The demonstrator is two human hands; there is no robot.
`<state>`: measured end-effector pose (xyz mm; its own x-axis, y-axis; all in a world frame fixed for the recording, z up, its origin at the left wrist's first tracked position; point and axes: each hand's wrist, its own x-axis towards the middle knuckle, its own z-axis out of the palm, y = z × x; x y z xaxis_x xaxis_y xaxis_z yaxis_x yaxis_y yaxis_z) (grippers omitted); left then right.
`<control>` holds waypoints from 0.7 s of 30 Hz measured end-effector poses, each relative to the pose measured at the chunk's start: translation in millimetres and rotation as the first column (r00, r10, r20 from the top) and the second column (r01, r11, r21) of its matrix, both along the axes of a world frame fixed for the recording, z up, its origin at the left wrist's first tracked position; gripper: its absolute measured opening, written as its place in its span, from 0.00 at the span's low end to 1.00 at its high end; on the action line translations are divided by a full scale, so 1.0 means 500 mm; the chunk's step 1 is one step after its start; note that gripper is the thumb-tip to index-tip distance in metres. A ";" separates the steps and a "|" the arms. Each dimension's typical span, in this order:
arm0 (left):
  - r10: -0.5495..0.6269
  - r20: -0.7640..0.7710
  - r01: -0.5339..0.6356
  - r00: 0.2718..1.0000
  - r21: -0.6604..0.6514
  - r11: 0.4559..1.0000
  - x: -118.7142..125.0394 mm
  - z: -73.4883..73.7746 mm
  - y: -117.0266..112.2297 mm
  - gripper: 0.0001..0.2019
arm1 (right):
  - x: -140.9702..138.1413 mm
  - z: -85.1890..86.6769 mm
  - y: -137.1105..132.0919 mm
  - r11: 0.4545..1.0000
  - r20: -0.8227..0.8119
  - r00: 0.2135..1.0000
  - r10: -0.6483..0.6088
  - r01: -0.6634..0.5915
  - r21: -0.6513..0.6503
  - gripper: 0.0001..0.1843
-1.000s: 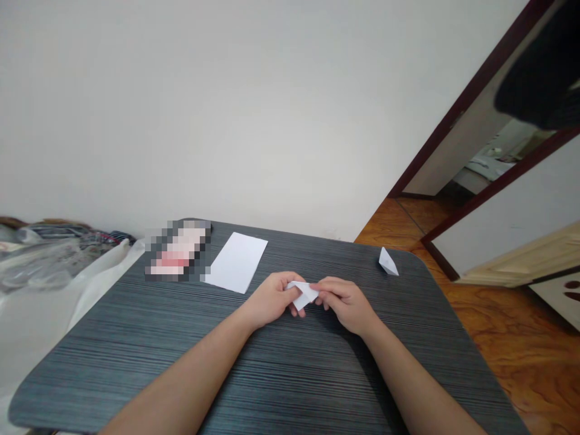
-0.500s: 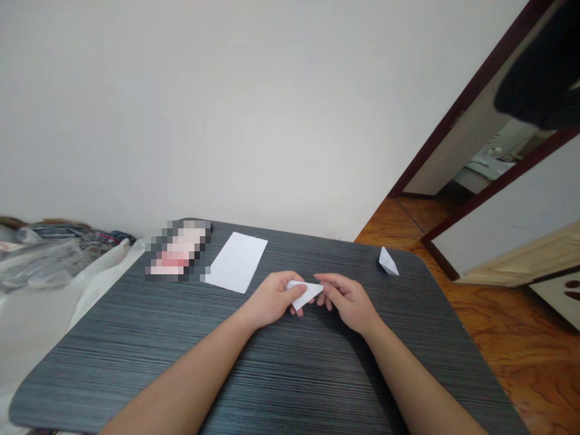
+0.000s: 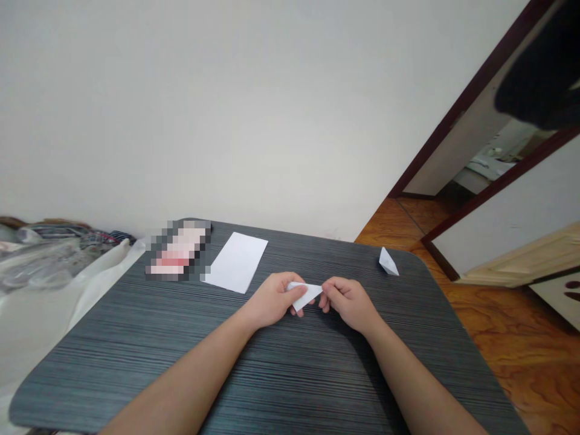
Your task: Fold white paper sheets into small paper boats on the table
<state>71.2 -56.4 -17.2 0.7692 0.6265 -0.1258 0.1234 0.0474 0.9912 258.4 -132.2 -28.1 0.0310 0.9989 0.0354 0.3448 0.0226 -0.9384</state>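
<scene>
Between my hands, above the dark table (image 3: 290,374), is a small white piece of folded paper (image 3: 306,295), roughly triangular. My left hand (image 3: 275,299) grips its wide end, thumb on top and fingers underneath. The pointed right tip is pinched between the thumb and index finger of my right hand (image 3: 345,302), with the other fingers curled below. A folded paper boat (image 3: 388,262) rests near the table's far right corner. Beyond my left hand, white paper sheets (image 3: 238,263) lie flat.
A pixelated flat item (image 3: 179,251) lies at the table's far left. Crumpled plastic sheeting (image 3: 67,278) is heaped beside the left edge. A white wall (image 3: 254,121) stands behind the table. Wooden floor (image 3: 516,338) and a doorway (image 3: 435,145) are to the right.
My right index finger, raised off the paper before, has come down, and the right hand now pinches the tip of the folded paper. My left hand has stayed nearly still.
</scene>
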 end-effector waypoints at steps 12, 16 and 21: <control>0.049 -0.008 -0.049 0.999 -0.022 0.999 0.003 0.004 -0.005 0.14 | -0.001 0.002 -0.001 1.000 0.020 1.000 -0.006 0.006 0.016 0.17; 0.046 -0.016 -0.046 0.999 -0.007 0.999 0.002 0.005 -0.005 0.14 | -0.002 0.005 -0.001 1.000 0.043 0.999 0.008 -0.008 0.015 0.15; 0.047 -0.015 -0.047 0.999 0.009 0.999 0.002 0.005 -0.006 0.13 | -0.006 0.009 -0.001 1.000 0.038 0.999 0.004 -0.005 0.020 0.15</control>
